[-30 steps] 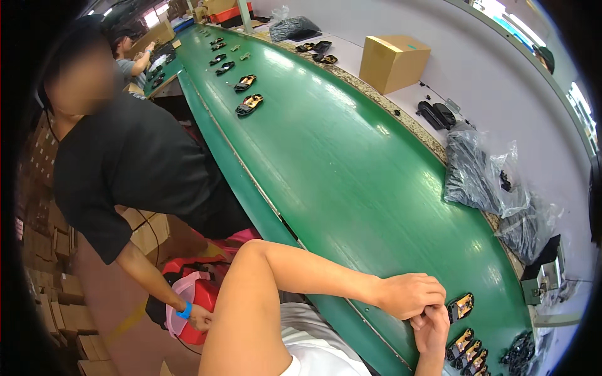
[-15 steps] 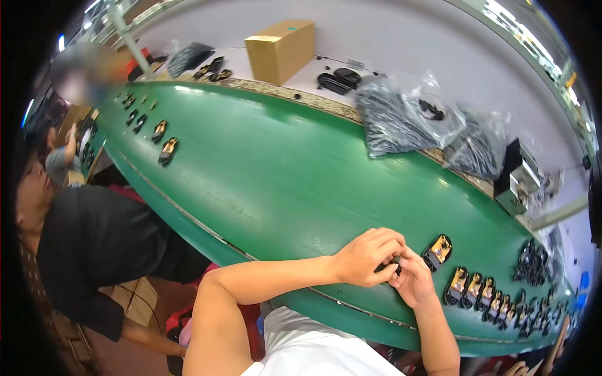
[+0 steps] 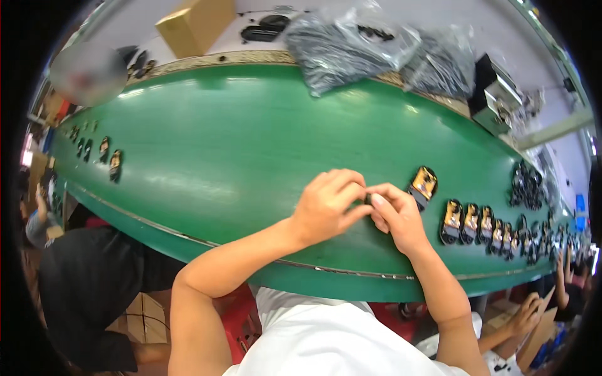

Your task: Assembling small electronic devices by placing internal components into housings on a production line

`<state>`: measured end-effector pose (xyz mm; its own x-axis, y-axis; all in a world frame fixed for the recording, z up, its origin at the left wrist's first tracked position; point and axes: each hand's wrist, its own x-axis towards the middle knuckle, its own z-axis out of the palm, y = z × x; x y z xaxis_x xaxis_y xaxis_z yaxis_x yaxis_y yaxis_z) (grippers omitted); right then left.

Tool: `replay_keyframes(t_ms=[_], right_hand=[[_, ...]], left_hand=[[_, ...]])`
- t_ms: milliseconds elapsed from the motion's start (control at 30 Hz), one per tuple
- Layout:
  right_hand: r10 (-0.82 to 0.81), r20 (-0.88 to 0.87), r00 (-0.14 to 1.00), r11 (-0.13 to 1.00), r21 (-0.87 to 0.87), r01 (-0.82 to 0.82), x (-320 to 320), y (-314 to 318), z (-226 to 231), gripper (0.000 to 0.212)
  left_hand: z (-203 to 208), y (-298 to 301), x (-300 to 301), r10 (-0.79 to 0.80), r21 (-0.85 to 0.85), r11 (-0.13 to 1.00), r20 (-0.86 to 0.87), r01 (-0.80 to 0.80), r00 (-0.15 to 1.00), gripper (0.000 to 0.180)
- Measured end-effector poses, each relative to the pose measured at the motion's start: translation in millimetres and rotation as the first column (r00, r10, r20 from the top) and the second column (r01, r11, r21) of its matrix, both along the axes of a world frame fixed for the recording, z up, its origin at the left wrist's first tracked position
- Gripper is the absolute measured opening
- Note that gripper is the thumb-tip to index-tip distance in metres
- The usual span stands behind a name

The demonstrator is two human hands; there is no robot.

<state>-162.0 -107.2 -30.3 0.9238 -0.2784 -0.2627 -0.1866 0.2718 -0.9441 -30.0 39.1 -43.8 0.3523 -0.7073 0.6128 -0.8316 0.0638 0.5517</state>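
Note:
Over the green belt, my left hand [image 3: 327,207] and my right hand [image 3: 399,216] meet at the fingertips. Between them shows a sliver of a small black part [image 3: 368,198], mostly covered by the fingers; its kind cannot be made out. Both hands are closed in a pinch around it. Just beyond my right hand lies a black oval housing [image 3: 424,183] with a tan inner board facing up. To its right, a row of similar black housings [image 3: 451,219] with tan boards runs along the belt.
The long green conveyor belt [image 3: 207,144] bends across the view. Grey plastic bags [image 3: 338,53], a carton [image 3: 195,28] and a black-and-silver box [image 3: 495,94] stand along its far side. Bundled black parts [image 3: 528,185] lie at right. A co-worker in black [image 3: 91,294] sits close at left.
My view has shifted, so the belt and housings appear higher. Both hands have moved away from my body and remain together around the small black part, fingers now straighter.

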Motion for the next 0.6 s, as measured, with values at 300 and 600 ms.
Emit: replay_keyframes(t_ms=[300,600], right_hand=[[-0.070,0.033,0.997,0.995,-0.073,0.073,-12,-7,-5,0.023],[0.010,-0.001,1.000,0.993,-0.114,-0.010,-15,-7,-7,0.018]], left_hand=[[-6,-4,-5,-0.130,0.018,0.991,-0.135,0.134,0.982,0.017],[-14,2,-8,-0.154,0.017,0.987,-0.127,0.157,0.980,0.013]])
